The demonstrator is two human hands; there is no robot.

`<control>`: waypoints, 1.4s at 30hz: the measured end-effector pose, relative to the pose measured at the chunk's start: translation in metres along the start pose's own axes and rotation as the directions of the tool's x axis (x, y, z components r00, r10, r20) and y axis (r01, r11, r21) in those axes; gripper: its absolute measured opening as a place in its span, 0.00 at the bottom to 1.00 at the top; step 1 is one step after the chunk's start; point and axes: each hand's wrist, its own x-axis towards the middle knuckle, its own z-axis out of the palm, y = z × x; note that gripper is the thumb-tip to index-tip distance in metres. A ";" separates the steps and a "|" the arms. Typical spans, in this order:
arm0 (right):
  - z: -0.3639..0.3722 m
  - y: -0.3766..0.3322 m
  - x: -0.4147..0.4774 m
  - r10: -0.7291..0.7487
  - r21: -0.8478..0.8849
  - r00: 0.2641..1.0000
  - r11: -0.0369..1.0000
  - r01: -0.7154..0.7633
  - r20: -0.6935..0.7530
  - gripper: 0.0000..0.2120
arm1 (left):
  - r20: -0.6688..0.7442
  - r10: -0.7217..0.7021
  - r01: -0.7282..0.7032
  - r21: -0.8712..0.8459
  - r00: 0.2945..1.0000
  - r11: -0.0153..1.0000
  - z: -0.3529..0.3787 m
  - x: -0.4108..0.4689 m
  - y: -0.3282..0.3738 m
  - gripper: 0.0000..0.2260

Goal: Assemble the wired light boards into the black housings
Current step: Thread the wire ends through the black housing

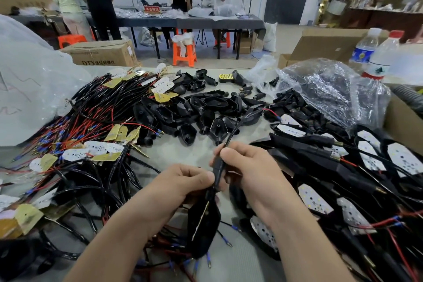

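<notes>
Along the left edge of the tabletop your stock of wired light boards lies in a loose tangle. They are thin flat plates, white-faced or yellowish-backed, trailing glossy black cable and red leads with blue crimped ends, kept within reach of your left arm. Past them, mid-table, the empty black housings sit in a heap, smooth moulded shells with narrow necks. At the near edge your left hand curls round the neck of one black housing, which hangs below your fingers. A thin yellowish sliver on it is probably a board seen edge-on. Your right hand pinches the black cable just above, seemingly to draw it through the neck so the board seats. To the right, finished lights pile up, white boards bedded in their shells. Beyond them is a crinkled clear plastic bag of small black parts.
</notes>
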 end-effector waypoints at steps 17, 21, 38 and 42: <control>-0.009 0.000 0.010 -0.102 0.162 0.903 0.969 0.185 -0.417 0.07 | -0.337 0.103 -0.126 -0.048 0.936 0.991 -0.002 0.007 0.003 0.08; -0.007 0.005 0.009 -0.083 0.169 0.927 0.973 0.154 -0.367 0.09 | -0.338 0.148 -0.161 -0.010 0.930 0.987 -0.001 0.003 0.005 0.04; 0.004 0.002 0.002 -0.037 0.170 0.937 0.980 0.101 -0.349 0.12 | -0.586 0.194 -0.235 0.007 0.786 0.972 0.015 -0.002 0.006 0.15; 0.008 0.002 0.001 -0.015 0.199 0.919 0.975 0.101 -0.393 0.13 | -0.681 0.476 -0.324 0.349 0.556 0.879 0.017 -0.006 0.005 0.10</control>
